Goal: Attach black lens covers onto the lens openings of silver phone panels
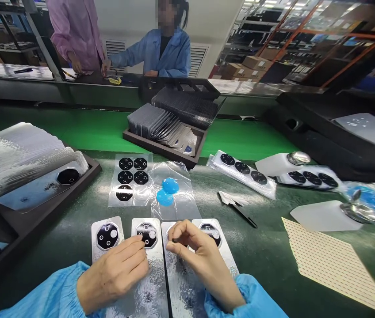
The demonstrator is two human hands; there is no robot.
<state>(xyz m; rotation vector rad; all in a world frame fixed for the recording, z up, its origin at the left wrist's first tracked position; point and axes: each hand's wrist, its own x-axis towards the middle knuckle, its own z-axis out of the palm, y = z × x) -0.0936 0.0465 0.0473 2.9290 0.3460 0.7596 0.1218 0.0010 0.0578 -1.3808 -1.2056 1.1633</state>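
Note:
Several silvery phone back panels lie side by side at the table's front, each with a black octagonal camera area, such as the left panel (pixel 99 229) and the second panel (pixel 156 265). Over these two is my left hand (pixel 117 269), fingers pressed together and tips beside the second panel's black octagon (pixel 148 234). My right hand (pixel 204 256) curls above the third panel (pixel 182 287), thumb and forefinger drawn close in a pinch. Whatever either hand grips is hidden or too small to name. Partly behind my right hand lies the fourth panel (pixel 225 247).
Behind the panels lie a sheet of black octagonal stickers (pixel 132 201) and a clear bag with blue discs (pixel 167 192). Tweezers (pixel 240 210), white bottles (pixel 323 215) and a dotted sheet (pixel 336 260) are rightward. Panel-filled trays (pixel 164 152) stand behind and left. Two people work opposite.

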